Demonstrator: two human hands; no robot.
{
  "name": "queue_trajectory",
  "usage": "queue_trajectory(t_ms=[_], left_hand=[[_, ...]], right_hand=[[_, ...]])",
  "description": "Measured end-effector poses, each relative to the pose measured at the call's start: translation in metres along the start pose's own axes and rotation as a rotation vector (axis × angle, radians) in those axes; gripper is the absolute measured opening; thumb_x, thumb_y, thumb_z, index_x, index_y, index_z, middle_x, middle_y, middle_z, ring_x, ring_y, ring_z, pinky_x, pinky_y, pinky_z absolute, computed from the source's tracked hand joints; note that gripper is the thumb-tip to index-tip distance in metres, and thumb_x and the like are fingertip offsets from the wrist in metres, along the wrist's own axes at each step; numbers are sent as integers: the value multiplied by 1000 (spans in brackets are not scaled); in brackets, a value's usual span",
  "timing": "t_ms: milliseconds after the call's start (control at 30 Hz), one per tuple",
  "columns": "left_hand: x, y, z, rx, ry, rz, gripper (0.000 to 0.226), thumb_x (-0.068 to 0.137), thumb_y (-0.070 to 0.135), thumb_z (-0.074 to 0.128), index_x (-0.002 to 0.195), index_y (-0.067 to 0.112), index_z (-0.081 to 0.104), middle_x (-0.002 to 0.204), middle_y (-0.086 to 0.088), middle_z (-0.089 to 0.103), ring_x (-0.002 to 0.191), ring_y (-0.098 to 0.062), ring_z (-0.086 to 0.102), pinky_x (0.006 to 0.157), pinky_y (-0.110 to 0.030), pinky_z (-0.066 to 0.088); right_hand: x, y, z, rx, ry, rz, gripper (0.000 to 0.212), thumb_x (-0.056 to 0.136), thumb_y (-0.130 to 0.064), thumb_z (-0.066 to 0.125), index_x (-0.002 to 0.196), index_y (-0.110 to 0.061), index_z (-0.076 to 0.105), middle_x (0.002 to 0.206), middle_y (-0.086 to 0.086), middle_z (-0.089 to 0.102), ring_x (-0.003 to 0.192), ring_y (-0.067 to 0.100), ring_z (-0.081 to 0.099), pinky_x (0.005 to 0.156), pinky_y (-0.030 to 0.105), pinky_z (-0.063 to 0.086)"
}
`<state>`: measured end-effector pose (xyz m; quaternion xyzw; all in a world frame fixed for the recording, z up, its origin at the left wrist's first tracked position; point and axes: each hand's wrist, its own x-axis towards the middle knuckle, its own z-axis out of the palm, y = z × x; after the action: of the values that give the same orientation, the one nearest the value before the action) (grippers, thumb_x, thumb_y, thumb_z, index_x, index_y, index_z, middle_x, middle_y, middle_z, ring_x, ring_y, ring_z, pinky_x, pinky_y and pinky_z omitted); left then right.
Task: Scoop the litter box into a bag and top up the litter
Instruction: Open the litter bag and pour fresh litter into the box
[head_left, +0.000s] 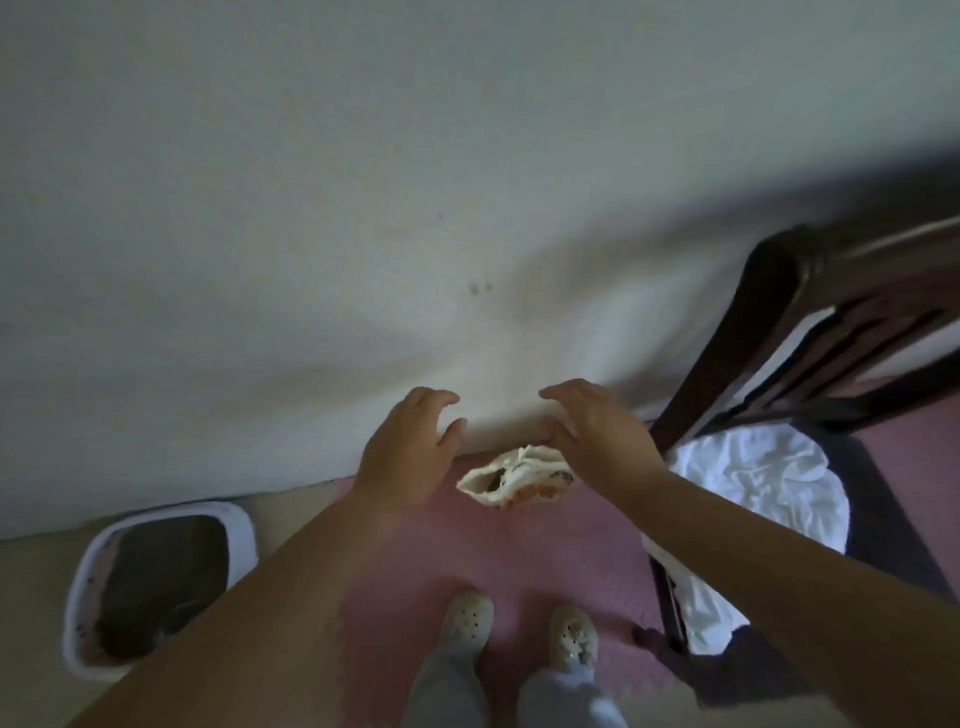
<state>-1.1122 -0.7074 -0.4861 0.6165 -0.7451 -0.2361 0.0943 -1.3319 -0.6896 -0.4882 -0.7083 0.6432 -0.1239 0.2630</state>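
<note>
At frame centre, a standing person's empty, spread left hand (410, 447) and right hand (597, 436) reach toward a crumpled bag (514, 478) on the floor, while the litter box (156, 587) at lower left looks untouched, so scooping seems unstarted.

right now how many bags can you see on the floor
1: a crumpled cream plastic bag lies on the pink rug by the wall, below both open hands, left hand and right hand. Others may be hidden.

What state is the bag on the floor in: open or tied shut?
Open: the bag lies crumpled on the pink rug, its mouth gaping.
</note>
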Motion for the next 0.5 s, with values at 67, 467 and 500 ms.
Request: queue_trajectory(t_ms=[67, 467, 500], left_hand=[[-28, 32, -80, 95, 122, 74, 34, 95, 41, 47, 122, 23, 56, 122, 8, 56, 112, -13, 54, 88, -31, 47], [-270, 40, -387, 430, 578, -193, 80, 82, 63, 1, 145, 27, 35, 152, 5, 33, 143, -15, 21, 113, -30, 13], [-294, 30, -396, 368, 610, -235, 80, 81, 65, 1, 147, 30, 28, 156, 9, 24, 145, -11, 11, 112, -27, 6]], right_hand=[[-11, -58, -57, -36, 47, -157, 36, 96, -33, 52, 130, -19, 55, 128, -2, 57, 119, 17, 51, 93, 28, 43], [-78, -389, -227, -241, 104, -811, 59, 98, -50, 31, 150, -22, 24, 152, -6, 31, 138, 13, 30, 108, 28, 29], [-88, -412, -224, -231, 85, -849, 59, 98, -51, 28, 150, -23, 24, 153, -7, 30, 139, 12, 29, 108, 27, 28]])
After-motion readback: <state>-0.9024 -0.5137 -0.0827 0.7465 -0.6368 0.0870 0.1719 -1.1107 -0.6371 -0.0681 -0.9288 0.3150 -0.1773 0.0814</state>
